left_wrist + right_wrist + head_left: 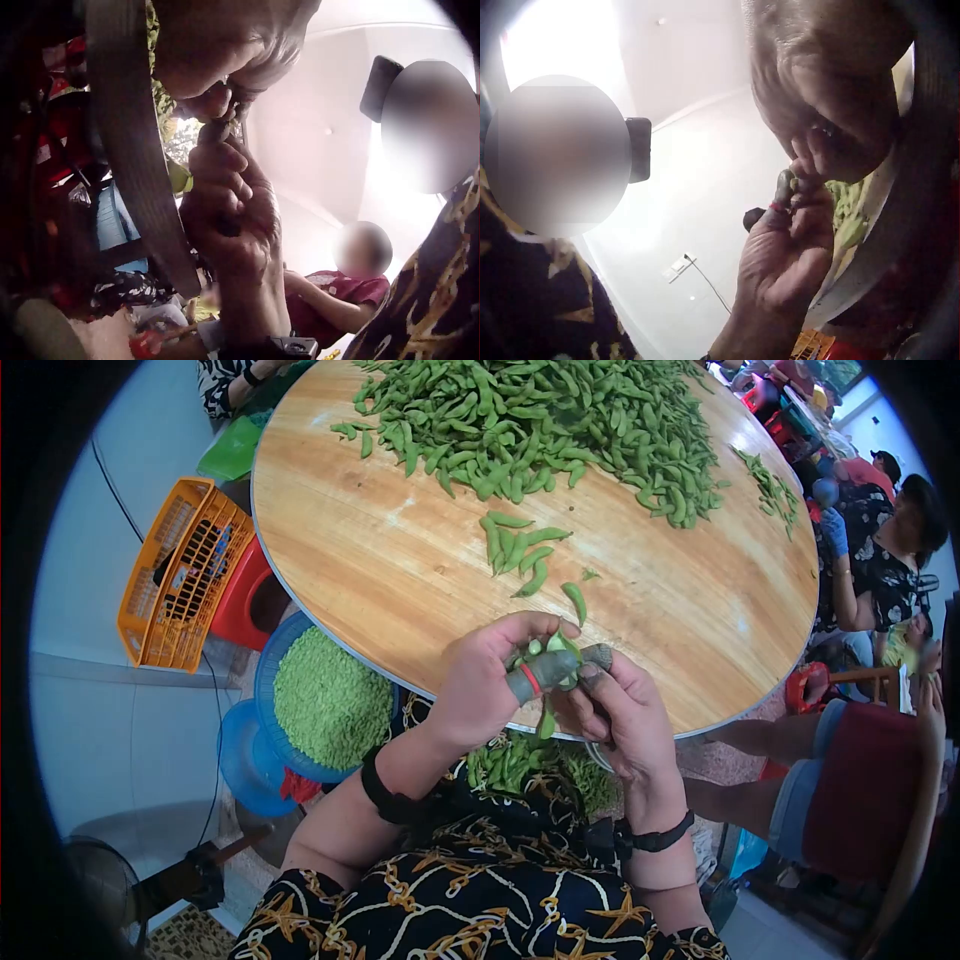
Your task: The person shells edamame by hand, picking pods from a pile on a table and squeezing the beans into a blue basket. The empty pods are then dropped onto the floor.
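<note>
Just over the near edge of the round table, both hands meet at green soybean pods. My left hand (475, 680) holds a split pod (568, 650) between thumb and fingers; its thumb wears a grey cover (550, 668) with a red band. From the other side my right hand (635, 710) pinches the pod, with dark covers on its fingertips. Another pod piece (546, 722) hangs below the fingers. Both wrist views show the hands close together, with the pod mostly hidden. A loose pod (574, 602) lies just beyond them.
A large pod heap (540, 420) covers the far side of the wooden table (340, 510). A small cluster of pods (515, 545) lies nearer. Shelled beans (325, 705) fill a blue basket (265, 685) at left, beside an orange crate (150, 600). Other people sit at right.
</note>
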Tool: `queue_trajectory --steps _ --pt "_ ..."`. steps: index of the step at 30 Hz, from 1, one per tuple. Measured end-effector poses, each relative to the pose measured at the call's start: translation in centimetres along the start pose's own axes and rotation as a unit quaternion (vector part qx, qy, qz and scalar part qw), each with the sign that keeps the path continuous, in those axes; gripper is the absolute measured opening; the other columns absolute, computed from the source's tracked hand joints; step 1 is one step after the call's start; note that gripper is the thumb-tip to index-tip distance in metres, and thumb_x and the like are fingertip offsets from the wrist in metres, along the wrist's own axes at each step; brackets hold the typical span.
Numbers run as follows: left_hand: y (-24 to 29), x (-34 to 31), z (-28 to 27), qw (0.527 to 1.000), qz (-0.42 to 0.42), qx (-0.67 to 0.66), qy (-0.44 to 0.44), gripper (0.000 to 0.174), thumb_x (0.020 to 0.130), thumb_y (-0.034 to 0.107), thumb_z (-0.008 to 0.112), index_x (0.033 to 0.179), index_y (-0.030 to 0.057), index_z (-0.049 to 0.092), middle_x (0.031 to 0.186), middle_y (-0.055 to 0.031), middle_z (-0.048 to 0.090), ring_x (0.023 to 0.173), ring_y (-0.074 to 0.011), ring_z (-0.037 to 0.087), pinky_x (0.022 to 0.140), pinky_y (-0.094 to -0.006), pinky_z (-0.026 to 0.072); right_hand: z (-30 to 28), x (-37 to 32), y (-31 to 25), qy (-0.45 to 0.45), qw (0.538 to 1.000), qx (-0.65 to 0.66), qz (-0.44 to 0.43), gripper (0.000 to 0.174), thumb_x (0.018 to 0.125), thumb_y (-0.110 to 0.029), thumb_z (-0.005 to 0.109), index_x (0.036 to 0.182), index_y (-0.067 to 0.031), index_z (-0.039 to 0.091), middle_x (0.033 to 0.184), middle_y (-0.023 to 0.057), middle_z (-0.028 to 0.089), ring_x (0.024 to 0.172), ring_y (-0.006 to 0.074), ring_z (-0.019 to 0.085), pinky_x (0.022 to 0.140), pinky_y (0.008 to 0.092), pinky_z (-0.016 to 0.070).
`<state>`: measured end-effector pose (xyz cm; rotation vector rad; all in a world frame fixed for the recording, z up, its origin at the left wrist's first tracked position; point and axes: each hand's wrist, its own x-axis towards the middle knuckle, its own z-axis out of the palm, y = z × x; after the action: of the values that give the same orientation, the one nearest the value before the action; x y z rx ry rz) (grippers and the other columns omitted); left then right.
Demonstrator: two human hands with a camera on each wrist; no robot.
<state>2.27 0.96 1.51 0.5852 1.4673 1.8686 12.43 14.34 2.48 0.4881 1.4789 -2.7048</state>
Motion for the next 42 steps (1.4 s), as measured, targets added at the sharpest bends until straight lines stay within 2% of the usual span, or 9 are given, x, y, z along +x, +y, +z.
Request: queue_trajectory --steps 7,15,19,23,27,32,35,37,42 --pt "-0.1 0.2 -0.2 0.949 0.161 0.269 -0.034 0.028 0.083 0.003 0.059 0.11 0.0021 0.054 0.087 -0.0042 0.058 0.077 -0.0097 0.056 0.064 -0.0227 0.0466 0.3 0.7 -0.8 0.127 0.894 -0.377 -0.205 0.016 0.089 -0.013 0.054 0.092 0.0022 0.058 0.07 0.001 0.058 0.067 0.0042 0.051 0.06 0.022 0.0433" --pt "0.9 0.3 -1.7 0.867 0.32 0.344 -0.163 0.029 0.074 0.006 0.065 0.103 0.0026 0.058 0.075 -0.0095 0.057 0.07 -0.015 0.059 0.06 -0.0271 0.0463 0.1 0.1 -0.8 0.034 0.998 -0.043 -0.023 0.009 0.086 -0.006 0.055 0.089 0.0028 0.056 0.058 -0.0021 0.05 0.045 0.0012 0.04 0.04 0.018 0.0324" --pt "1.5 0.0 -2.1 0.887 0.322 0.291 -0.155 0.02 0.077 0.004 0.06 0.097 0.0001 0.057 0.076 -0.0077 0.056 0.069 -0.0118 0.057 0.057 -0.0245 0.0443 0.3 0.6 0.4 -0.077 0.962 0.262 0.019 0.007 0.085 -0.006 0.053 0.087 0.0009 0.051 0.05 -0.0035 0.038 0.036 0.0019 0.029 0.035 0.0176 0.0234" --pt "0.3 -0.1 -2.3 0.991 0.121 0.029 -0.052 0.013 0.081 0.002 0.056 0.094 0.0031 0.056 0.081 0.0008 0.055 0.068 -0.0062 0.052 0.061 -0.0199 0.0436 -1.5 1.5 -1.0 -0.108 0.984 -0.121 -0.079 0.017 0.083 -0.012 0.059 0.09 0.001 0.053 0.054 0.0008 0.049 0.043 0.0112 0.046 0.041 0.0248 0.0358" --pt "-0.4 0.2 -3.9 0.993 0.061 -0.091 0.051 0.007 0.086 0.005 0.054 0.093 0.0042 0.056 0.08 0.0025 0.054 0.068 -0.002 0.047 0.06 -0.0168 0.0402 0.7 3.6 -2.6 0.184 0.712 -0.658 -0.16 0.024 0.078 -0.019 0.066 0.091 -0.0006 0.055 0.063 0.0127 0.06 0.06 0.0293 0.06 0.054 0.0375 0.0456" --pt "0.5 -0.1 -2.3 0.999 0.007 -0.032 0.037 0.022 0.089 0.009 0.051 0.109 0.0014 0.054 0.08 0.0025 0.051 0.066 -0.0028 0.044 0.057 -0.0155 0.0355 -0.1 5.3 -1.2 0.241 0.599 -0.742 -0.179 0.02 0.074 -0.015 0.066 0.085 -0.0011 0.057 0.065 0.0196 0.058 0.063 0.0355 0.059 0.054 0.0405 0.045" --pt "0.5 0.0 -2.1 0.997 -0.026 -0.074 0.028 0.028 0.088 0.011 0.054 0.114 0.0008 0.054 0.08 0.0032 0.052 0.067 -0.0023 0.044 0.058 -0.0147 0.0352 -0.8 4.7 -1.0 0.184 0.693 -0.656 -0.235 0.014 0.075 -0.009 0.063 0.084 -0.0004 0.057 0.06 0.0128 0.059 0.05 0.0276 0.057 0.047 0.0344 0.0431" --pt "0.9 -0.2 -2.2 0.993 -0.063 -0.102 -0.012 0.027 0.088 0.011 0.055 0.112 0.0005 0.055 0.081 0.0028 0.053 0.067 -0.002 0.045 0.058 -0.0145 0.0356 0.0 3.6 -1.3 0.079 0.962 -0.257 -0.035 0.008 0.076 -0.005 0.058 0.082 -0.0001 0.057 0.056 0.002 0.054 0.041 0.0119 0.047 0.039 0.024 0.0349" --pt "0.6 -0.1 -2.7 0.984 -0.083 -0.135 -0.086 0.017 0.088 0.01 0.056 0.103 0.003 0.059 0.077 0.0043 0.054 0.063 -0.0003 0.045 0.056 -0.0148 0.0363 0.5 2.2 -1.8 -0.032 0.991 -0.087 0.101 0.009 0.083 -0.009 0.057 0.087 -0.0004 0.057 0.059 -0.0031 0.049 0.046 0.0025 0.039 0.04 0.0171 0.0287"
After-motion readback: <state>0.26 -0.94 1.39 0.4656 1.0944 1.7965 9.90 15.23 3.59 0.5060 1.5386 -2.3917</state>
